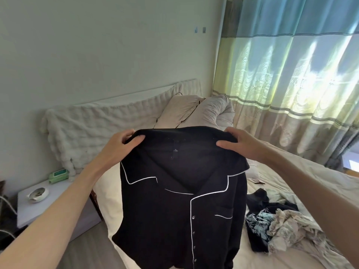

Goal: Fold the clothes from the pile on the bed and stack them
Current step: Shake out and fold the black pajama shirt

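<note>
Black shirt (174,200) with thin white trim and small buttons, held up in the air over the near edge of the bed (108,193), front side facing the camera, hanging down straight. Left hand (121,143) pinching the top left shoulder, thumb in front, fingers curled behind the cloth. Right hand (240,143) pinching the top right shoulder the same way, thumb lying on the front. Both arms stretched out, hands well apart.

Pile of clothes (279,228) lying on the bed to the right, below the right arm, all crumpled: dark pieces, one with a pale blue flower print, one cream.

Pillows (196,111) at the head of the bed, behind the shirt. Fluffy white blanket (93,129) draped along the wall. Small white table (48,206) on the left with a white dish (37,194) and a green pack (58,174) on it. Striped curtain (291,74) on the right, bright with sun
</note>
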`<action>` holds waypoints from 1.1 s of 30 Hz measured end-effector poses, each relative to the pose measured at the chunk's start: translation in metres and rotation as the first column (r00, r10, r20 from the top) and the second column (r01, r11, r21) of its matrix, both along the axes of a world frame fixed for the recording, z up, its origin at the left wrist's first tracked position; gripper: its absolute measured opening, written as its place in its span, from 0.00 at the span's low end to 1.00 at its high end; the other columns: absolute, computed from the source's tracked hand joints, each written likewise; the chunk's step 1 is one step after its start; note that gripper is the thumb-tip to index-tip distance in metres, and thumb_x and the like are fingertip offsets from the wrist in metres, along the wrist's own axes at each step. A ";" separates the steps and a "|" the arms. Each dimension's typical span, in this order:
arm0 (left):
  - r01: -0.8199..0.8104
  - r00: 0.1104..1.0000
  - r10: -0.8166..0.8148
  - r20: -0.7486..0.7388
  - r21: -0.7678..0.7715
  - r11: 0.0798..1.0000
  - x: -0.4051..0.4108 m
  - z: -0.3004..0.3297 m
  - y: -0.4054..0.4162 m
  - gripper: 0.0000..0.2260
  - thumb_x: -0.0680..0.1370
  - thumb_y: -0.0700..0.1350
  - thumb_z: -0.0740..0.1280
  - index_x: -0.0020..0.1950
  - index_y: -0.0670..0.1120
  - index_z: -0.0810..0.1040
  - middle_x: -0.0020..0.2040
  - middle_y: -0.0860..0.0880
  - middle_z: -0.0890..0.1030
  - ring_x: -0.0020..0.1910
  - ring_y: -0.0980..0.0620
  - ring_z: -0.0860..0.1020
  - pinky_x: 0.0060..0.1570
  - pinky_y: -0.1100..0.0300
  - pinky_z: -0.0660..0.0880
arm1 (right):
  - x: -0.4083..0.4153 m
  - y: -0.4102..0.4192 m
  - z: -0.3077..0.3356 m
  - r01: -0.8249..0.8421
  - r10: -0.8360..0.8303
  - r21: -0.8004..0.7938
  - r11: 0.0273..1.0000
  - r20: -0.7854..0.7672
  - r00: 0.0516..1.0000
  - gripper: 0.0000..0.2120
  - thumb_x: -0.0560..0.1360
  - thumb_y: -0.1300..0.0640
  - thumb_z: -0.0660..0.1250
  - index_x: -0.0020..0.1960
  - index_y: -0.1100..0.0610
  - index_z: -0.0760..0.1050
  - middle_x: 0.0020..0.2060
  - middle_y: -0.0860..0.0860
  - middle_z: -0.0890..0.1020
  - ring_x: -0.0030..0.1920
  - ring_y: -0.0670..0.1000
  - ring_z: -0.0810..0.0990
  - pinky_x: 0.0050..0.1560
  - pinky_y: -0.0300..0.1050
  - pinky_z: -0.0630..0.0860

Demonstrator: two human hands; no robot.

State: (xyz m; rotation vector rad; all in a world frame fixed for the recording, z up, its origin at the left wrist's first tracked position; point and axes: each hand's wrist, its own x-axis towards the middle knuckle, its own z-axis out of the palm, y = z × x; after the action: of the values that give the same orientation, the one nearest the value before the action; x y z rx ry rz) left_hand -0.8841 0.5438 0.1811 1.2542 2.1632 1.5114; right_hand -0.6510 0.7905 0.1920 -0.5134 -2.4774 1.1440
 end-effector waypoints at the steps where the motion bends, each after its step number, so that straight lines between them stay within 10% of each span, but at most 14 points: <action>1: -0.006 1.000 0.006 -0.024 -0.003 1.000 -0.001 0.002 0.000 0.08 0.77 0.52 0.65 0.44 0.49 0.78 0.38 0.51 0.82 0.40 0.52 0.81 0.40 0.61 0.76 | -0.002 0.001 0.003 0.022 -0.020 0.053 0.998 -0.024 1.000 0.10 0.74 0.55 0.70 0.39 0.54 0.70 0.33 0.47 0.74 0.28 0.36 0.73 0.30 0.28 0.70; 9: -0.043 0.977 0.029 -0.210 -0.060 0.997 -0.014 0.009 -0.003 0.08 0.79 0.46 0.63 0.42 0.58 0.76 0.39 0.53 0.82 0.40 0.55 0.80 0.41 0.60 0.73 | 0.004 0.006 0.015 -0.041 0.043 0.051 0.998 -0.047 0.998 0.21 0.60 0.35 0.70 0.45 0.48 0.74 0.26 0.42 0.71 0.29 0.43 0.69 0.35 0.38 0.66; 15: -0.023 0.978 0.020 -0.208 -0.010 1.000 -0.014 0.011 -0.003 0.12 0.78 0.41 0.64 0.44 0.60 0.74 0.43 0.45 0.80 0.42 0.51 0.80 0.44 0.58 0.73 | 0.009 0.006 0.011 -0.101 0.098 -0.024 0.995 -0.089 0.991 0.08 0.73 0.55 0.70 0.49 0.45 0.77 0.27 0.42 0.69 0.32 0.46 0.66 0.35 0.36 0.63; 25: 0.260 0.965 -0.261 0.011 -0.130 0.957 -0.001 0.028 -0.014 0.07 0.70 0.54 0.69 0.47 0.60 0.79 0.48 0.53 0.81 0.48 0.61 0.79 0.50 0.70 0.72 | 0.008 0.006 0.008 -0.072 0.045 -0.187 0.980 -0.144 0.989 0.06 0.72 0.57 0.70 0.47 0.49 0.84 0.44 0.59 0.83 0.46 0.51 0.82 0.52 0.42 0.77; 33: -0.028 0.956 0.026 -0.292 -0.003 1.000 0.003 0.009 0.001 0.09 0.76 0.45 0.68 0.37 0.56 0.77 0.33 0.56 0.73 0.30 0.59 0.66 0.36 0.69 0.64 | 0.002 -0.002 0.011 -0.045 0.002 -0.234 0.971 -0.181 0.984 0.11 0.66 0.49 0.72 0.44 0.55 0.83 0.41 0.59 0.76 0.44 0.55 0.76 0.57 0.54 0.73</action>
State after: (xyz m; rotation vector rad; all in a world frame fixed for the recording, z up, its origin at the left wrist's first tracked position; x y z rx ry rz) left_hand -0.8809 0.5449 0.1897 1.5359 2.3701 1.4009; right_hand -0.6491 0.7885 0.2032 -0.4252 -2.2123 1.4405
